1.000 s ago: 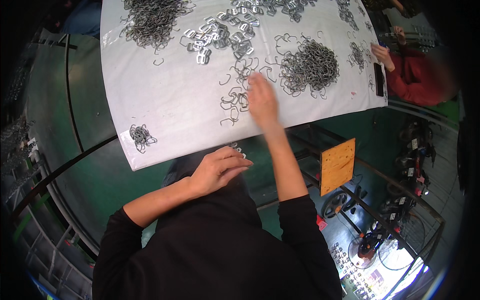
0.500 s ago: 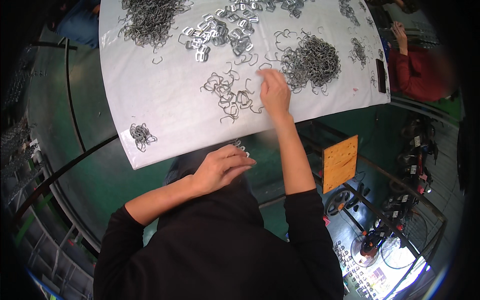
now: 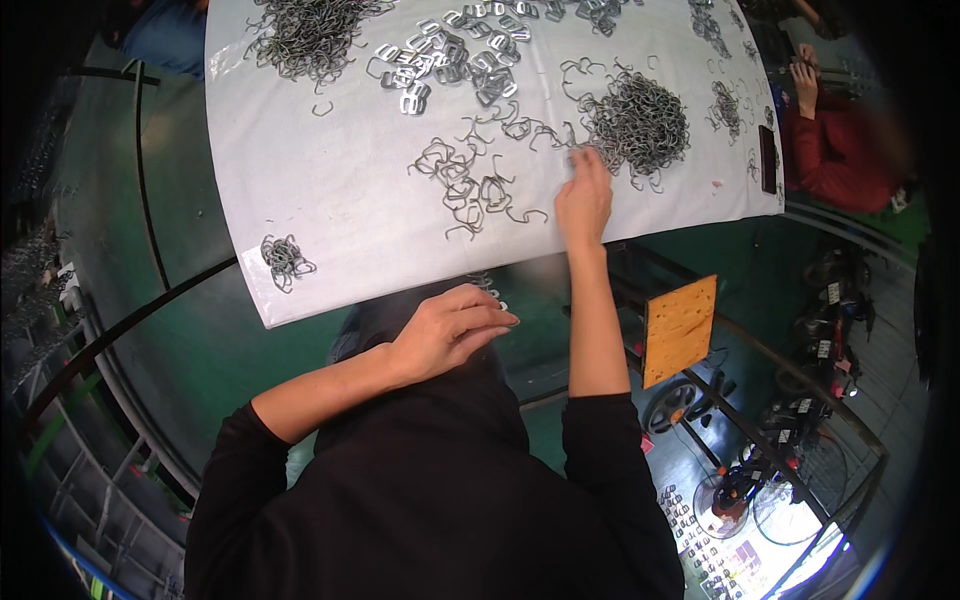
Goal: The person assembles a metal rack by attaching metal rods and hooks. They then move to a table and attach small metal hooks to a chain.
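Observation:
My right hand (image 3: pixel 583 205) is over the white-covered table, its fingers bent and drawn together. Its fingertips touch bent wire hooks at the left edge of a dense pile of grey wire hooks (image 3: pixel 640 122); whether they grip one is hidden. Loose wire hooks (image 3: pixel 462 190) lie scattered to its left. Close to my lap, below the table edge, my left hand (image 3: pixel 452 328) is closed, thumb and fingers together. What it may hold is hidden, though small shiny metal pieces (image 3: pixel 487 283) show just beyond its fingers.
Flat silver buckles (image 3: pixel 440 60) lie near the table's far middle, beside another large hook pile (image 3: pixel 310 38). A small hook cluster (image 3: pixel 287 260) sits at the near left corner. A yellowish board (image 3: pixel 680 330) stands right of my forearm. A co-worker's red sleeve (image 3: pixel 835 160) shows at right.
My right hand has moved right, from above the loose hooks to the edge of the dense pile. Several hooks now show where it was. My left hand stays almost in place.

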`<state>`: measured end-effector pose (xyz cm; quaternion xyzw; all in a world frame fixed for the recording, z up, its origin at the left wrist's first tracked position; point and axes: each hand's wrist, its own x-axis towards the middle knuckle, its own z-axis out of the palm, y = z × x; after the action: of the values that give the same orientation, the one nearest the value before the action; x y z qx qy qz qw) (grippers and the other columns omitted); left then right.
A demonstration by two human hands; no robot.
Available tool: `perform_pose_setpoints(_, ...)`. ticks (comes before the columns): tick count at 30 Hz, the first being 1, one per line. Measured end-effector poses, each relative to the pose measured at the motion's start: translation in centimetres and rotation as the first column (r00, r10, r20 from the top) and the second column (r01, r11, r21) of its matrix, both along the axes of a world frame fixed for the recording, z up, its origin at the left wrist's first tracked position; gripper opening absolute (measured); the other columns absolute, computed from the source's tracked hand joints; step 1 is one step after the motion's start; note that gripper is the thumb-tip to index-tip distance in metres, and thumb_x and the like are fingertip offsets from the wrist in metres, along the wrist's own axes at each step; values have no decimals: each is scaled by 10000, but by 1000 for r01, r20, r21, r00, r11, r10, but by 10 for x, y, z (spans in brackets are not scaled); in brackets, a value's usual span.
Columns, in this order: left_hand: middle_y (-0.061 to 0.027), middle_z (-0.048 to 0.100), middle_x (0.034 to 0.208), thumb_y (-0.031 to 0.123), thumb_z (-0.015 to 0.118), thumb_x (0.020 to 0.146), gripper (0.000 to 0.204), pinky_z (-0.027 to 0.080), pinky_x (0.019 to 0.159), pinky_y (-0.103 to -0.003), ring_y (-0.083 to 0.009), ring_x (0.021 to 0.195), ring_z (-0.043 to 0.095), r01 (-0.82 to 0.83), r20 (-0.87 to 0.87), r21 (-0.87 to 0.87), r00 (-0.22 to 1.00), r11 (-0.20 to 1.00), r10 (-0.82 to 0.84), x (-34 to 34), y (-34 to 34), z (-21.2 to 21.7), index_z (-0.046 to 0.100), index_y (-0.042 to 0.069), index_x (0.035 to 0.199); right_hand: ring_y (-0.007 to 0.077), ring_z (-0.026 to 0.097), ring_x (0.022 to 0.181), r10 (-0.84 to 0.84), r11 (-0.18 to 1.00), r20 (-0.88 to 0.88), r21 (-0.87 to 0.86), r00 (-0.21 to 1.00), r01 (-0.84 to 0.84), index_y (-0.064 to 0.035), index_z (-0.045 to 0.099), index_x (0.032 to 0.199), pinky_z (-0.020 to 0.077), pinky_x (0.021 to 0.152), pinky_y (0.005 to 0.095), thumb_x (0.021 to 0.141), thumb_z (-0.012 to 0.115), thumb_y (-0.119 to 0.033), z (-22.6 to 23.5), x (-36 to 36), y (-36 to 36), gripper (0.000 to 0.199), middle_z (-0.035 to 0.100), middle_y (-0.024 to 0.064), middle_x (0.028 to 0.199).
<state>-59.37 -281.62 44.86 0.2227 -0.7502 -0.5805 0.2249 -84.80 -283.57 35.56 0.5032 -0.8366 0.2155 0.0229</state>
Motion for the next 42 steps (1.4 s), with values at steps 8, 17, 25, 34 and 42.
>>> perform_pose_setpoints(8,-80,613,916,38,692,792,197,517,682,-321,-231,813,617,35,-14,-10,999,999,-35,0,1,-1,698,82,985,267,517,1070,209,978,97,-26,973,-208,-135,652,1092,414,902,409,718,553,54,6,12,-10,430,556,66,1144)
perform_pose_setpoints(17,-69,620,909,24,699,784,214,513,688,-309,-215,813,620,7,-13,-12,1000,1000,-7,3,0,2,703,84,989,269,505,1063,121,989,-65,99,991,-114,-173,656,1113,426,860,381,740,560,16,5,-18,-17,429,538,68,1134)
perform_pose_setpoints(25,-71,621,902,32,687,791,181,520,687,-318,-228,806,628,-2,-10,-3,1000,1000,2,4,1,2,697,75,966,292,542,1004,-6,991,-130,129,991,23,-120,643,1065,459,821,403,770,532,20,8,-27,7,345,563,99,1044)
perform_pose_setpoints(34,-74,622,904,8,689,778,209,521,681,-311,-225,802,632,-10,-6,-1,1000,1000,10,6,2,5,692,68,979,316,583,870,-164,982,164,115,973,146,-117,622,943,473,741,438,773,545,-10,12,14,15,216,560,88,962)
perform_pose_setpoints(42,-89,621,916,5,680,791,211,516,679,-318,-233,803,630,3,14,10,1000,1000,-3,10,4,3,690,59,995,299,600,888,23,995,201,94,979,-43,-79,612,937,479,750,417,864,608,-160,-4,8,-27,109,585,99,967)
